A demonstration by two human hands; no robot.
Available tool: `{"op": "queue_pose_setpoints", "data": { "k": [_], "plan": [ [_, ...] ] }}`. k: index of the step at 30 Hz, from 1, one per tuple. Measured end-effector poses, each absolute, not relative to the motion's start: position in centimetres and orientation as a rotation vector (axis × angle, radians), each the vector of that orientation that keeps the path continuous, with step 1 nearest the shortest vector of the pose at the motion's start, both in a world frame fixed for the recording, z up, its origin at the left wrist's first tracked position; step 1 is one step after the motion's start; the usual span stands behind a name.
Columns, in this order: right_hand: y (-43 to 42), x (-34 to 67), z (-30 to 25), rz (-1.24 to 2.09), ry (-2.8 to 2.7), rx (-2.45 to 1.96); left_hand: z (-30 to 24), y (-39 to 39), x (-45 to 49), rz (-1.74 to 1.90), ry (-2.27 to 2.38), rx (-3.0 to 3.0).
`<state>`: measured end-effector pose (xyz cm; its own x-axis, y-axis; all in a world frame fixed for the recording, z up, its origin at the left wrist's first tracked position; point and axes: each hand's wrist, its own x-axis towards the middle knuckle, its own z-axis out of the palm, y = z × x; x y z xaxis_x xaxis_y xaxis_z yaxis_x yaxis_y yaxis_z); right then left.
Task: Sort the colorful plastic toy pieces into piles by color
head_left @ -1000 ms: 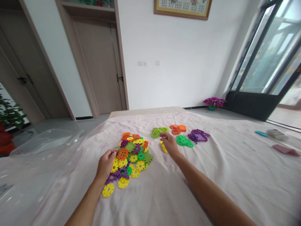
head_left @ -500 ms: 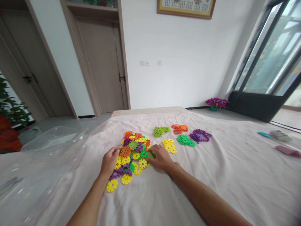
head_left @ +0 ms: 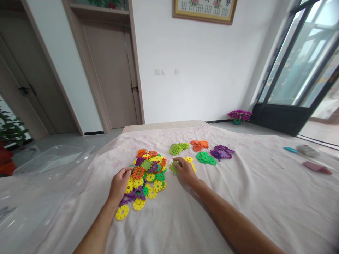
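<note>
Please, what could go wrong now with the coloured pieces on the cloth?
1. The light green piece in the right hand could slip onto the yellow pile beside it, mixing colours.
2. The left hand rests on the mixed pile; it may scatter pieces.

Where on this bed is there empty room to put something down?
The widest bare sheet lies between the purple pile and the small things at the right edge. The near sheet between both arms is free too. It is crowded around the mixed pile, where the left hand rests and the right hand pinches a light green piece.
</note>
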<state>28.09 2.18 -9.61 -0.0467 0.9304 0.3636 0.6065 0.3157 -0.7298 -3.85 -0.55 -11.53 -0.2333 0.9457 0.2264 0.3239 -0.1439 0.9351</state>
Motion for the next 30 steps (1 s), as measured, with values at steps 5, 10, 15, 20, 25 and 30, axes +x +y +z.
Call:
{"op": "queue_pose_setpoints", "data": {
  "k": [5,10,15,20,25,30],
  "plan": [
    [4.8,29.6,-8.6,0.918,-1.263,-1.203,-11.6,-0.4,-3.9,1.411,1.558,1.460],
    [6.4,30.4,-9.4,0.953,-1.144,-1.117,-11.7,-0.4,-3.9,1.405,1.562,1.448],
    [7.0,31.2,-11.4,0.797,-1.223,-1.227,-11.7,-0.4,-3.9,1.410,1.568,1.446],
    [7.0,32.4,-11.0,0.444,-1.358,-1.405,-11.9,-0.4,-4.0,1.414,1.559,1.459],
    [6.1,33.0,-9.6,0.098,-1.651,-1.704,-11.9,-0.4,-4.0,1.403,1.562,1.470],
    [5.7,31.9,-8.6,-0.003,-1.848,-1.920,-11.5,-0.6,-3.8,1.405,1.556,1.466]
  ]
}}
